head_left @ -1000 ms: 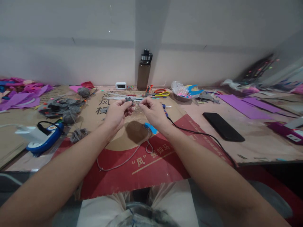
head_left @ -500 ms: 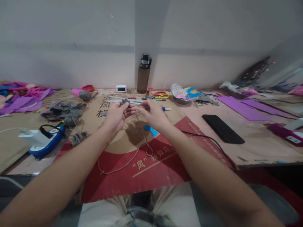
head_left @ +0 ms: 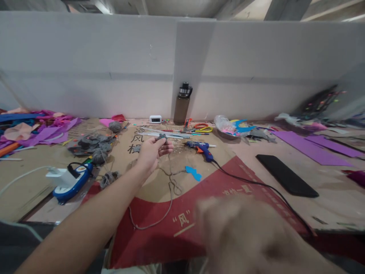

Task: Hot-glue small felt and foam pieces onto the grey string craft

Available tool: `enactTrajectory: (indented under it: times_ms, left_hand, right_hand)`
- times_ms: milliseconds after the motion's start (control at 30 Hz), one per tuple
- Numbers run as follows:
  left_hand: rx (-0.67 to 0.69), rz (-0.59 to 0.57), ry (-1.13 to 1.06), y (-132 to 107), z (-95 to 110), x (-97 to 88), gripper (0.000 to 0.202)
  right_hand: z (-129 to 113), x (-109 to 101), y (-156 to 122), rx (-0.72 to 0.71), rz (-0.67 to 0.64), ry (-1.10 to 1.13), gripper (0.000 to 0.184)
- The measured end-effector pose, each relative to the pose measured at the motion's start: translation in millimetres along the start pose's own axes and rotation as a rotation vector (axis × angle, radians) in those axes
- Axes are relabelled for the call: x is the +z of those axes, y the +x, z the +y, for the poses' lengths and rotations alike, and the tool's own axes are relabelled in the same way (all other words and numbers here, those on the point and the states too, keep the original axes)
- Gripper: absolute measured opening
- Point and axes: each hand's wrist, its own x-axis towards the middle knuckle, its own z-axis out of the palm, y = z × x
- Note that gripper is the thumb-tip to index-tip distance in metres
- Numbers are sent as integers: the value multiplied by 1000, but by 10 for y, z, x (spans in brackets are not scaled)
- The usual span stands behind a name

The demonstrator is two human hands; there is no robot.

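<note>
Between the thumb and fingers of my left hand (head_left: 154, 152) is a small dark grey piece (head_left: 162, 137), partly hidden by the hand. Grey yarn (head_left: 168, 207) hangs below this hand and loops over the cardboard (head_left: 142, 192). My right hand (head_left: 228, 224) is close to the camera at the lower right, smeared by motion, so its fingers cannot be made out. Right of the left hand lies a blue glue gun (head_left: 203, 148) with its black cord. A bright blue cut-out piece (head_left: 193, 173) rests on the cardboard near the yarn.
At the left are grey yarn balls (head_left: 99, 155), a blue power strip (head_left: 72, 186) and coloured scraps (head_left: 51, 131). A bottle (head_left: 181, 108), a small white clock (head_left: 155, 119) and scissors (head_left: 203, 128) stand or lie along the back. A black phone (head_left: 285, 175) is at the right.
My right hand has left the left hand and swung down toward me, uncovering the glue gun. The camera view has tilted up. My left hand keeps the grey piece.
</note>
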Motion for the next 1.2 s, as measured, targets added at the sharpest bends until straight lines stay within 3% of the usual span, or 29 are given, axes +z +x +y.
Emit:
enactTrajectory:
  times_ms: [33, 100, 167, 233, 333, 400, 500, 700, 800, 900, 1033, 1200]
  left_hand:
    - [-2, -3, -1, -2, 2, -1, 4]
    - [-6, -6, -2, -1, 5, -6, 3]
    - [-10, -6, -1, 8, 0, -15, 3]
    - [-16, -13, 5, 22, -16, -28, 3]
    - [-30, -30, 8, 45, -51, -44, 5]
    - [-44, -31, 11, 55, -66, -48, 8]
    - [-73, -20, 10, 59, -66, -46, 12]
    - [-83, -7, -1, 69, -45, -40, 13]
    - [-61, 23, 16, 79, -51, -32, 14]
    - [-42, 35, 42, 97, -61, -34, 14]
    - [-13, 37, 79, 113, -59, -43, 12]
    - [13, 45, 106, 83, -38, -7, 11]
  right_hand:
    - [88, -110, 49, 30, 100, -30, 28]
    - [336, -363, 158, 203, 593, -144, 23]
    - [651, -616, 252, 369, 787, -381, 33]
    - [970, -818, 315, 542, 760, -596, 39]
    - [1331, -956, 380, 905, 577, -736, 33]
    - [1478, -957, 437, 969, 526, -744, 21]
    - [1611, -919, 534, 930, 576, -693, 9]
    - [1689, -873, 577, 853, 745, -482, 19]
    - [1590, -815, 567, 608, 913, -113, 19]
    - [1410, -729, 588, 339, 908, 166, 25]
    - [1251, -616, 595, 245, 777, 82, 23]
    - [1288, -559, 558, 222, 699, -224, 32]
